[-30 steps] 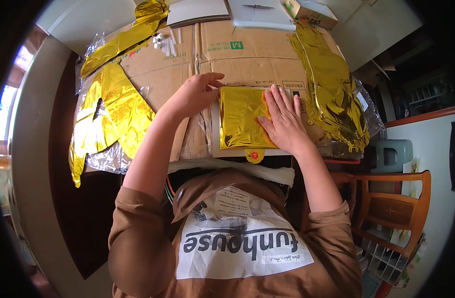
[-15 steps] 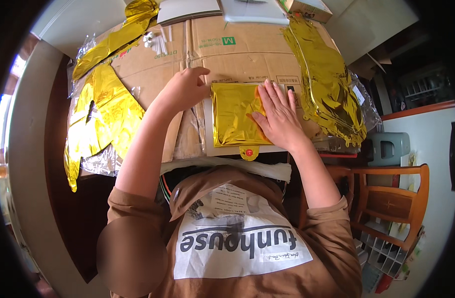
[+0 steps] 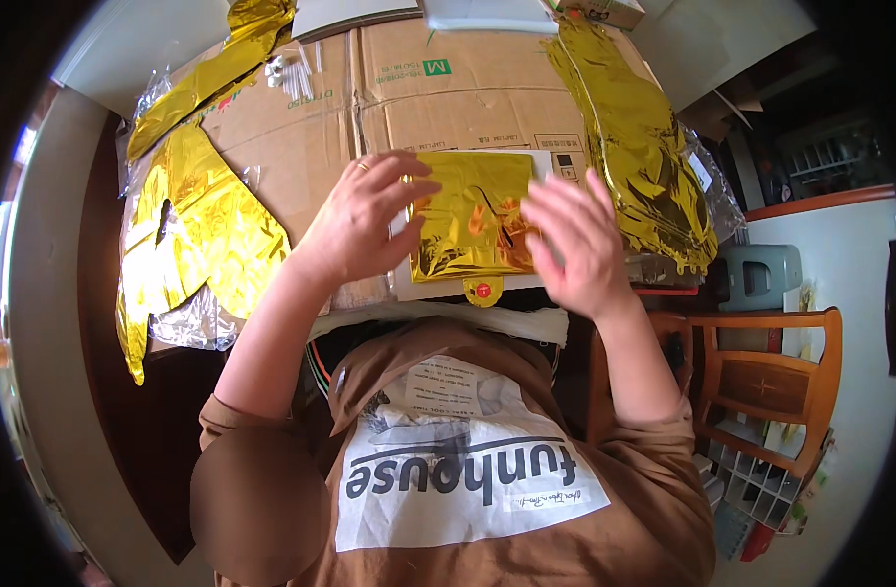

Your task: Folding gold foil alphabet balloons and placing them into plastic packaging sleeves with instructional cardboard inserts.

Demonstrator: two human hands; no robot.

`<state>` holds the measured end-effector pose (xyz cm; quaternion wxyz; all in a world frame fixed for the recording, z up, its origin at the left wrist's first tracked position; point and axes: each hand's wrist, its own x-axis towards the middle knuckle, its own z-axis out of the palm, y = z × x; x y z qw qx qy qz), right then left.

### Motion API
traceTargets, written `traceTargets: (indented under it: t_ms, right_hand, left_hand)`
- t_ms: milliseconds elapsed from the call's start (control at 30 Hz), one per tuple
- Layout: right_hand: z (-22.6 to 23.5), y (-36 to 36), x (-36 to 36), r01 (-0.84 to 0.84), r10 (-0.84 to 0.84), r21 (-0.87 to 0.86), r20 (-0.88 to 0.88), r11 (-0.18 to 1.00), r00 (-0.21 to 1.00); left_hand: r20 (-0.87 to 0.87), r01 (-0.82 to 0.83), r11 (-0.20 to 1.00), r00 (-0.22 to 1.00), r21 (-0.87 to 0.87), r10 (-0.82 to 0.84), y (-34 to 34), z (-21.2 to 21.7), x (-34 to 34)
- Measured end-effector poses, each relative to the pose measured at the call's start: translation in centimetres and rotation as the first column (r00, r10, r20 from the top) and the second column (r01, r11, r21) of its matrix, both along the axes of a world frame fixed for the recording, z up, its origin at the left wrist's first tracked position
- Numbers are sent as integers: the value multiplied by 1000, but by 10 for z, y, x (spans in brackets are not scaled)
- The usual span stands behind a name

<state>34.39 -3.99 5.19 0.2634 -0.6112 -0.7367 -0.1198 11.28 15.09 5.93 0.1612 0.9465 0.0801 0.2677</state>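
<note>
- The folded gold foil [image 3: 458, 205] lies on a pale board [image 3: 543, 166] near the front edge of the brown cardboard [image 3: 272, 137], maybe so both hands reach it easily.
- The left hand [image 3: 365, 220] is open with bent fingers, by the foil's left edge.
- The right hand [image 3: 575, 249] is open and blurry, by its right edge. I can't tell if either hand touches it.
- A round tab [image 3: 483, 292] sticks out toward the person.
- The left foil [image 3: 208, 205] and right foil [image 3: 639, 157] lie off to the sides, perhaps to leave room.
- Bare cardboard behind seems good for moving; the front is tight.
</note>
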Motion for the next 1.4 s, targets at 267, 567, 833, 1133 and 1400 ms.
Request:
traceTargets:
  t_ms: [267, 567, 833, 1133, 1400]
  right_hand:
    - [-38, -40, -54, -89, 87, 20, 99, 996, 991]
    - [-27, -26, -58, 8, 6, 129, -110, 992, 994]
    - [-20, -22, -54, 25, -9, 145, -108, 989, 994]
    - [-23, -31, -53, -10, 14, 151, -26, 989, 1000]
    - [-29, -37, -57, -25, 15, 172, 61, 985, 998]
  left_hand:
    - [-45, 220, 975, 974, -19, -220, -10, -9, 3]
    - [-65, 230, 971, 970, -72, -234, -6, -12, -6]
    - [-43, 249, 968, 968, 37, -247, -18, -7, -20]
    - [-18, 268, 963, 963, -25, -268, -17, -24, -20]
    - [-24, 178, 983, 984, -36, -179, -20, -25, -14]
